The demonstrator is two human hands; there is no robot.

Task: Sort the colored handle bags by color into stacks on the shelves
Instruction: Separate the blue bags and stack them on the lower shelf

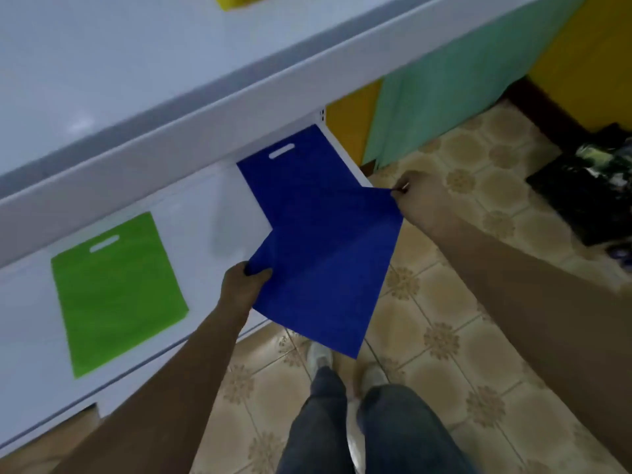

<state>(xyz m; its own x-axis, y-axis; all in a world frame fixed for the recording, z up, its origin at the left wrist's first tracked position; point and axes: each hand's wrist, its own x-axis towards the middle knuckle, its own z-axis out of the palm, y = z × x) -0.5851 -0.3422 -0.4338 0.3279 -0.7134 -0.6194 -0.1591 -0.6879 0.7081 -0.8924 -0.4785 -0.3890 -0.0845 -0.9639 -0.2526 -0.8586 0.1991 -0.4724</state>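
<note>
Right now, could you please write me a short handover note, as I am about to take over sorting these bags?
Left hand grips one corner of a blue handle bag; right hand pinches another corner of it. The bag is held over the right end of the lower shelf, partly above a blue bag already lying flat there.
Done: a green bag lies at the left of the same shelf; something yellow sits on the upper shelf.
Left: lay the held bag squarely on the blue one. A dark bundle lies on the floor at right; its contents are unclear.
</note>
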